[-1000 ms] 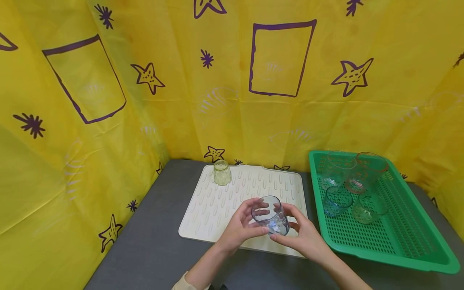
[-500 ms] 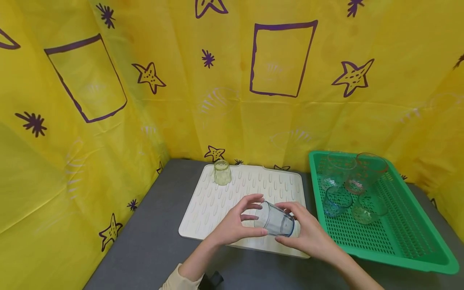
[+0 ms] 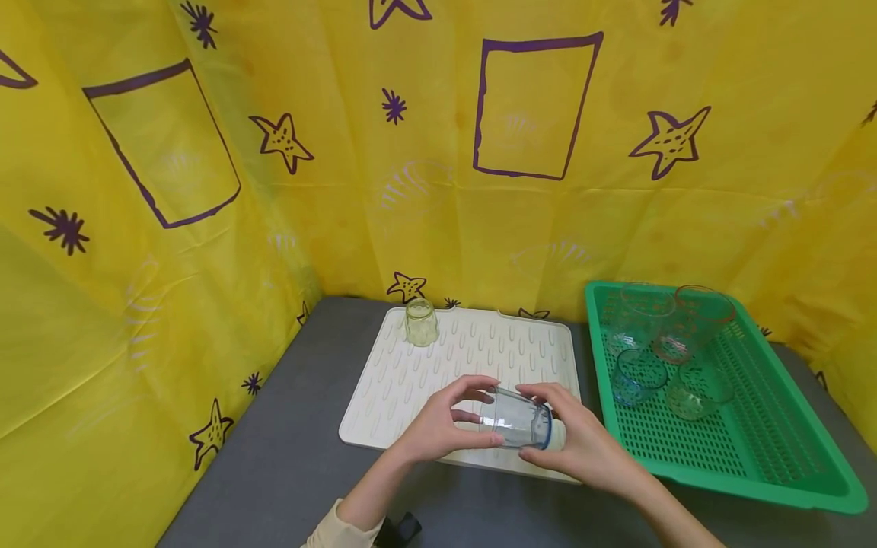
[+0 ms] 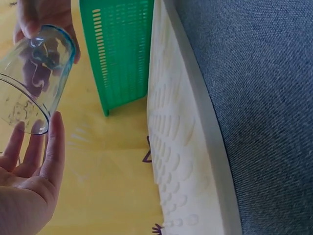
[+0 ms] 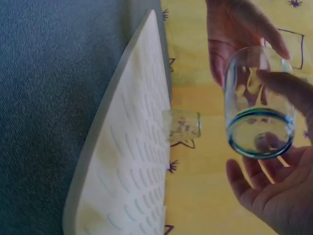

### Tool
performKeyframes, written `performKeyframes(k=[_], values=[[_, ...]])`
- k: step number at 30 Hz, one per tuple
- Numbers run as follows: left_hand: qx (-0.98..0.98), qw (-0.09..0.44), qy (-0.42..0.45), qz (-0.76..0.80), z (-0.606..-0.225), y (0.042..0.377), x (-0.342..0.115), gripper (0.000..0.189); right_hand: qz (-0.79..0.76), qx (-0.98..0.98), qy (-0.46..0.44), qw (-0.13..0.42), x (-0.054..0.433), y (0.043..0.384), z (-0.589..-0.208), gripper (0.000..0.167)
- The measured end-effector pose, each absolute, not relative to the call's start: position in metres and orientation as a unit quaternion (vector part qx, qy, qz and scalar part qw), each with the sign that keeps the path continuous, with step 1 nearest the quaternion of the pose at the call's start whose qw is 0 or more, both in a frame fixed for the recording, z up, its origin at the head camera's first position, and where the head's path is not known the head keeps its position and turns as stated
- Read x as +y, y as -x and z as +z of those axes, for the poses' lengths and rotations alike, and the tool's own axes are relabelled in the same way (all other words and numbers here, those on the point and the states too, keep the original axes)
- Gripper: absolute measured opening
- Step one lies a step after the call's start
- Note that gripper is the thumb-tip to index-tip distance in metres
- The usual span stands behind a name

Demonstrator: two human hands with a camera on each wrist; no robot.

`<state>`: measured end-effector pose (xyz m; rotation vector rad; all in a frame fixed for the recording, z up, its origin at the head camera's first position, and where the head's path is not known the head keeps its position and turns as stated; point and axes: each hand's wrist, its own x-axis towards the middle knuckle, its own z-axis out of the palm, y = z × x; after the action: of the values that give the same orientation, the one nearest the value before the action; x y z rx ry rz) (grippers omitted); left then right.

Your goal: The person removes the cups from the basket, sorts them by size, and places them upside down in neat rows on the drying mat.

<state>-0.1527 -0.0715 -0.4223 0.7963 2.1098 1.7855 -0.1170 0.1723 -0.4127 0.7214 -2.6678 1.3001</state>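
A bluish transparent drinking glass lies sideways in the air between both hands, low over the front part of the white drying mat. My left hand holds its open rim end with fingertips and thumb. Around the thicker blue base, the fingers of my right hand curl from the other side. The right wrist view shows the blue base ring close to the right palm. Upside down near the mat's far left corner stands a small yellowish glass.
A green perforated basket stands on the right. Inside are a tall clear glass, a reddish glass, a small blue glass and a greenish glass. A yellow patterned curtain borders the grey table.
The held glass has tipped from tilted with its rim up to nearly horizontal, rim toward the left hand. Both hands stay on it; the other glasses have not moved.
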Motion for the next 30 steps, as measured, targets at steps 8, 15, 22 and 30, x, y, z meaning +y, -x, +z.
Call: performKeyframes(k=[8, 15, 22, 30], values=[[0.668, 0.131, -0.275, 0.679, -0.427, 0.154, -0.073, 0.064, 0.623, -0.761, -0.175, -0.055, 0.173, 0.120, -0.420, 0.067], [0.635, 0.115, -0.269, 0.715, -0.428, 0.153, -0.072, 0.062, 0.717, -0.679, -0.113, -0.111, 0.166, 0.117, -0.425, 0.066], [0.631, 0.117, -0.264, 0.720, -0.428, 0.151, -0.073, 0.060, 0.746, -0.647, -0.108, -0.117, 0.162, 0.117, -0.427, 0.063], [0.634, 0.124, -0.257, 0.719, -0.431, 0.151, -0.076, 0.062, 0.757, -0.636, -0.071, -0.130, 0.156, 0.118, -0.430, 0.065]])
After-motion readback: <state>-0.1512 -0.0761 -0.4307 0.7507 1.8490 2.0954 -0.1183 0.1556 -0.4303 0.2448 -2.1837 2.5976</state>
